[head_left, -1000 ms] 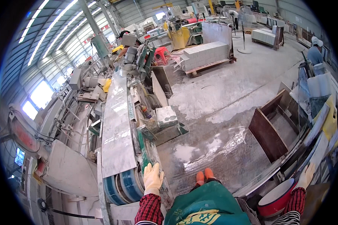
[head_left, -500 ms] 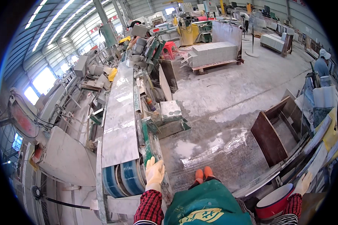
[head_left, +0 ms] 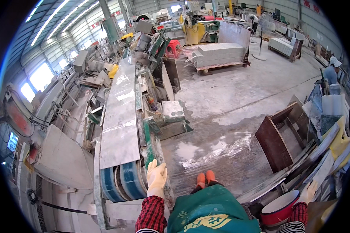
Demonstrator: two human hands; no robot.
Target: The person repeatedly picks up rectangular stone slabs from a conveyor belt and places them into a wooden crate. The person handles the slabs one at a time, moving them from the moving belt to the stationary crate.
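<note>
Wet floor (head_left: 221, 116) lies open right of my left grip (head_left: 156, 179). Grey slabs (head_left: 119, 143) run ahead-left, near edge about level with it; green rail (head_left: 147, 134) just ahead, contact unclear. Red basin (head_left: 280, 211) left of my right grip (head_left: 308, 192), pale strip (head_left: 323, 169) just beyond. Left: loosely open, empty. Right: holding or not, I cannot tell.

Just left of the left hand (head_left: 156, 176) runs a long conveyor (head_left: 133, 181) with wide blue belts showing at its near end. Flat grey stone slabs (head_left: 118, 136) lie on it in a row, stretching well beyond that hand. Between the two hands spreads the concrete floor (head_left: 237, 103), wet and shiny in patches, with orange boots (head_left: 210, 176) standing on it. Ahead of the right hand (head_left: 308, 192), a brown wooden box (head_left: 274, 145) sits on the floor; far beyond both hands stands a pallet (head_left: 221, 66) of pale blocks (head_left: 217, 54).
</note>
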